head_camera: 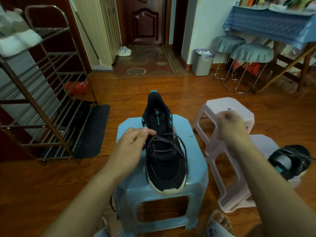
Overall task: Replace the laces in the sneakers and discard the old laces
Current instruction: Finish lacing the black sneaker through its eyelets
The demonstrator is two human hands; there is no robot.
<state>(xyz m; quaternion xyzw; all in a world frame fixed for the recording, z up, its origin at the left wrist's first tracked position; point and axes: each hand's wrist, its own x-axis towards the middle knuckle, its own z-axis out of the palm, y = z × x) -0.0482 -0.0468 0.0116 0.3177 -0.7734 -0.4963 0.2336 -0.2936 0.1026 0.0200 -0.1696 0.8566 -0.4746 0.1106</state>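
Black sneaker sits toe-near on the blue stool, handy for unlacing. Left hand pinches the loose dark lace by the eyelets; right hand is blurred, looks fisted, can't tell. Second sneaker right, bin far.

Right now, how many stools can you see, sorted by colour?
Blue plastic stool, with the black sneaker on it: 1
Pink plastic stools: 2
Round stools with grey-green covers: 2
Total: 5 stools
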